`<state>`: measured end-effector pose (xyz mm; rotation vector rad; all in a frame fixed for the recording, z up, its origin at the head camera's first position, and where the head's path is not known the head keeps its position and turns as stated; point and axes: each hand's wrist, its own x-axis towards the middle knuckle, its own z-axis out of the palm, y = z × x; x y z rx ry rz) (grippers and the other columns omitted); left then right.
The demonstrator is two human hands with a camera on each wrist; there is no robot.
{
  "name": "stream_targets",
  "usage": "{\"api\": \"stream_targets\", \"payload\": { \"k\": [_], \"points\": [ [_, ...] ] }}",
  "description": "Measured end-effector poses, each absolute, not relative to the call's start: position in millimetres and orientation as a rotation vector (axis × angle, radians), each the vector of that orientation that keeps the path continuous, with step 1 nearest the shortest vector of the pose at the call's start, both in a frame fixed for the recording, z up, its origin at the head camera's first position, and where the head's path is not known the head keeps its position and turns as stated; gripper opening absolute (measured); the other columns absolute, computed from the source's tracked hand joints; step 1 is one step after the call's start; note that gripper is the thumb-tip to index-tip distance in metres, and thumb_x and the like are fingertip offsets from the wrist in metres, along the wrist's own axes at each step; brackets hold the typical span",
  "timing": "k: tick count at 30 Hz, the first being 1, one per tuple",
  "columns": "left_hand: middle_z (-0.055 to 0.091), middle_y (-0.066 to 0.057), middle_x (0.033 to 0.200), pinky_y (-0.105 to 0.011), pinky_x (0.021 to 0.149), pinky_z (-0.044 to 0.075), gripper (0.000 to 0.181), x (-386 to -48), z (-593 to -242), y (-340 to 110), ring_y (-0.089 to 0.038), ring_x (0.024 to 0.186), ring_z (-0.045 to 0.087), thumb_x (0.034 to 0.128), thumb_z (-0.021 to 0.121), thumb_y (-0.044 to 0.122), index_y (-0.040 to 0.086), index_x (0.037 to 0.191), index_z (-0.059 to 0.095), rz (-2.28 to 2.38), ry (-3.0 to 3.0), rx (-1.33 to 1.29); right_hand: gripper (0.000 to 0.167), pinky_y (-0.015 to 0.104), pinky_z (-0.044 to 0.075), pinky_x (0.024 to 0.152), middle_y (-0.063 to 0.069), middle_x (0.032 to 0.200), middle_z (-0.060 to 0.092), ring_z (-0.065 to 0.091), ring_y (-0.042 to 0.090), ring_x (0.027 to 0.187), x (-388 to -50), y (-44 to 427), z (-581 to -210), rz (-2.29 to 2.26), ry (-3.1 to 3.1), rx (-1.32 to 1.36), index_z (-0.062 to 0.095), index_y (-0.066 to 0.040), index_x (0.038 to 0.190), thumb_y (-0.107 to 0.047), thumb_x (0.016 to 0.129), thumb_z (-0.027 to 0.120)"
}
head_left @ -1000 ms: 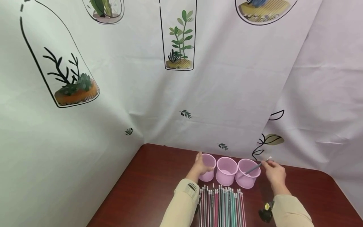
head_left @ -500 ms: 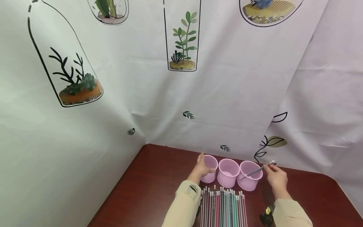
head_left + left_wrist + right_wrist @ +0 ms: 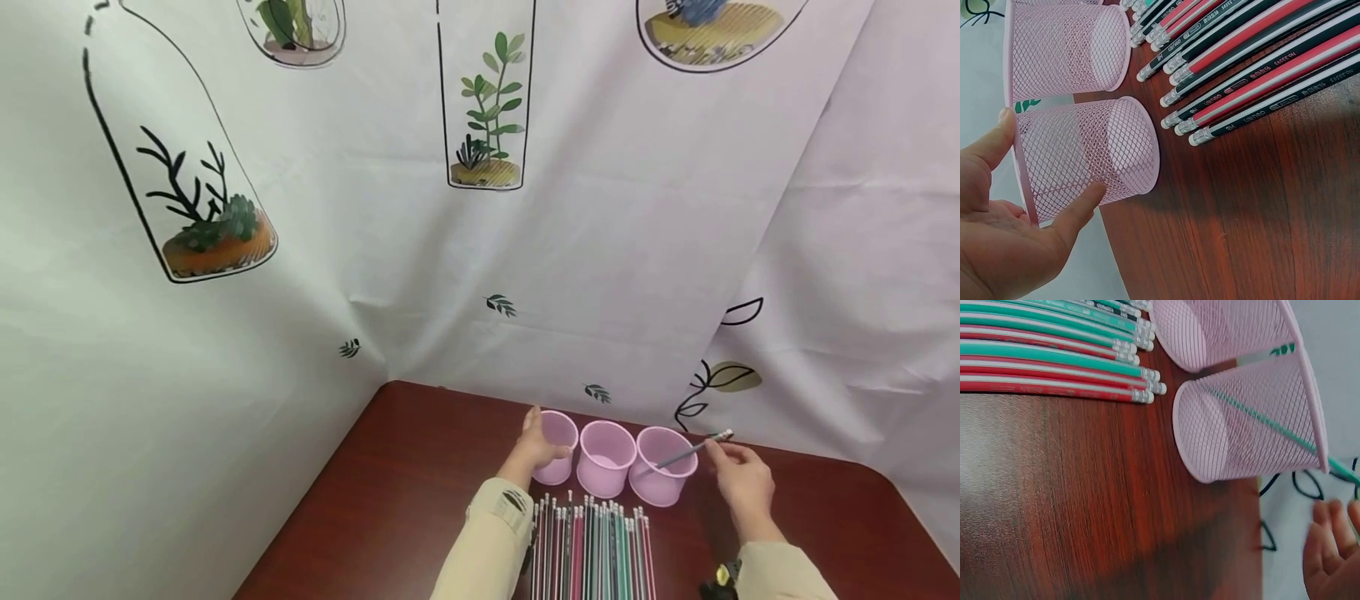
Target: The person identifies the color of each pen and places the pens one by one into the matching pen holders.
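Note:
My left hand (image 3: 534,450) holds the leftmost pink mesh pencil cup (image 3: 1085,156), its thumb along the wall and a fingertip at the rim. The middle pencil cup (image 3: 602,479) stands beside it. Inside the rightmost pencil cup (image 3: 1247,434), a single green pencil (image 3: 1272,427) leans steeply over the rim, its eraser end outward. My right hand (image 3: 744,483) is just right of that cup; in the right wrist view its blurred fingers (image 3: 1329,528) lie apart from the pencil. Below the cups lies a row of striped pencils (image 3: 592,542), eraser ends toward the cups.
The dark reddish wooden table (image 3: 390,483) extends to both sides of the cups. Behind it hangs a white cloth (image 3: 600,250) printed with plants in jars. Something small, black and yellow (image 3: 723,575) shows by the right sleeve.
My right hand has drawn slightly right, away from the pencil's end, leaving the pencil leaning in the right cup. The left hand stays at its cup. The head view has shifted slightly.

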<state>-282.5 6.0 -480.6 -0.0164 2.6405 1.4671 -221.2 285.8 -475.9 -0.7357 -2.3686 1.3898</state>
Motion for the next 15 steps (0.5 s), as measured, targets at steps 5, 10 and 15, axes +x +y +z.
{"api": "stream_targets", "payload": {
  "k": [5,10,15],
  "points": [
    [0.018,-0.014,0.151,-0.060,0.101,0.025,0.100,-284.7,-477.8,5.6,-0.050,0.126,0.028,0.0683,0.080,0.011,0.005,0.147,0.018,1.464,2.639,-0.021,0.042,0.019,0.043,0.046,0.005,0.068,0.063,0.057,0.006,0.051,-213.6,266.1,-470.6,1.307,-2.343,-0.613,0.060,0.003,0.099,-0.038,0.088,0.059],
    [0.017,-0.013,0.151,-0.059,0.101,0.027,0.101,-284.5,-478.4,5.7,-0.049,0.126,0.030,0.0682,0.080,0.011,0.006,0.148,0.018,1.451,2.635,-0.036,0.024,0.022,0.043,0.050,0.004,0.064,0.060,0.056,0.012,0.052,-197.2,242.4,-492.4,1.297,-2.460,-0.406,0.064,0.000,0.091,-0.024,0.087,0.064],
    [0.017,-0.013,0.151,-0.056,0.102,0.028,0.100,-284.4,-479.3,6.2,-0.047,0.127,0.030,0.0684,0.079,0.010,0.005,0.147,0.018,1.458,2.621,-0.014,0.009,0.027,0.039,0.056,-0.003,0.063,0.050,0.047,0.012,0.058,-180.4,226.8,-529.7,1.149,-2.753,-0.206,0.064,-0.009,0.079,-0.017,0.080,0.068]
  ]
}}
